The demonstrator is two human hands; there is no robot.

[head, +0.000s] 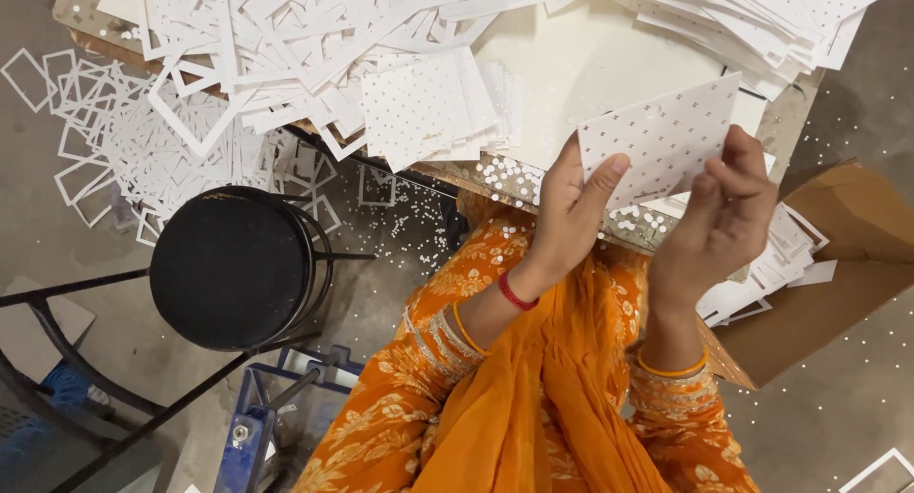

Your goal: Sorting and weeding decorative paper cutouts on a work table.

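Pinched between both hands: white punched card (662,136), held up over table edge. Left hand (571,212) closed on card's lower left corner, thumb across front; right hand (724,217) curled shut on right edge. Just beyond, on pale table (581,69): heaps of like punched cards (419,108) and cut white frames (276,36). Down right, open brown cardboard box (838,265) holding stack of white cards and frames (762,274). Left on floor, black round stool (233,265), more frames (114,141) scattered, white dots strewn
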